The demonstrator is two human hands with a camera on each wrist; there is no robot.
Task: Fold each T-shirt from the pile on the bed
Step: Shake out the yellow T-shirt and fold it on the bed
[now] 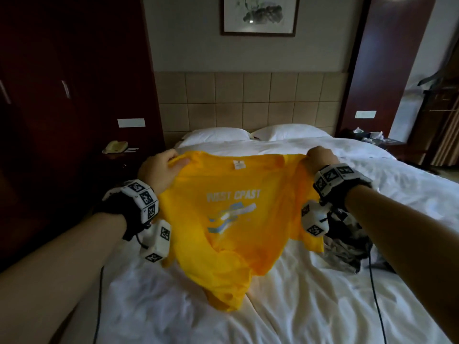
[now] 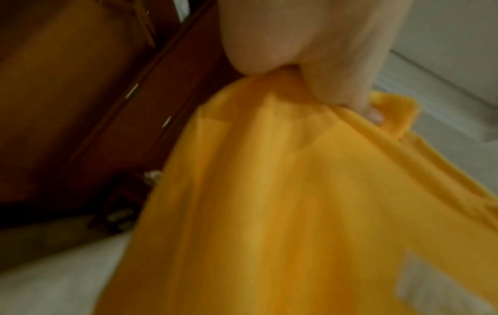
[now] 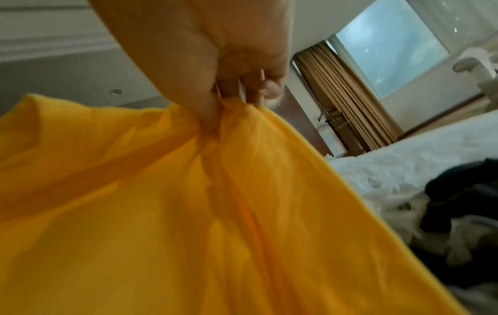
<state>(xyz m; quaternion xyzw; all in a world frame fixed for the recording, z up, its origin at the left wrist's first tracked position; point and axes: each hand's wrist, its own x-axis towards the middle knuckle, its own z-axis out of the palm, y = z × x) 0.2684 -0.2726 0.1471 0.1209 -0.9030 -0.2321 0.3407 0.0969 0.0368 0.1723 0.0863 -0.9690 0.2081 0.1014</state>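
A yellow T-shirt (image 1: 231,219) with a white and blue print hangs spread in the air over the white bed (image 1: 310,306). My left hand (image 1: 162,167) pinches its left shoulder, and my right hand (image 1: 320,156) pinches its right shoulder. The neck label faces me. Its lower hem is bunched and trails on the sheet. In the left wrist view my left hand (image 2: 318,85) grips the yellow T-shirt (image 2: 296,213). In the right wrist view my right hand (image 3: 215,106) holds a gathered fold of the yellow T-shirt (image 3: 161,213).
A pile of dark and grey clothes (image 1: 347,247) lies on the bed under my right forearm, also shown as the pile (image 3: 458,213). Two white pillows (image 1: 250,134) sit at the headboard. A nightstand with a telephone (image 1: 115,147) stands at the left. Dark wardrobes flank the bed.
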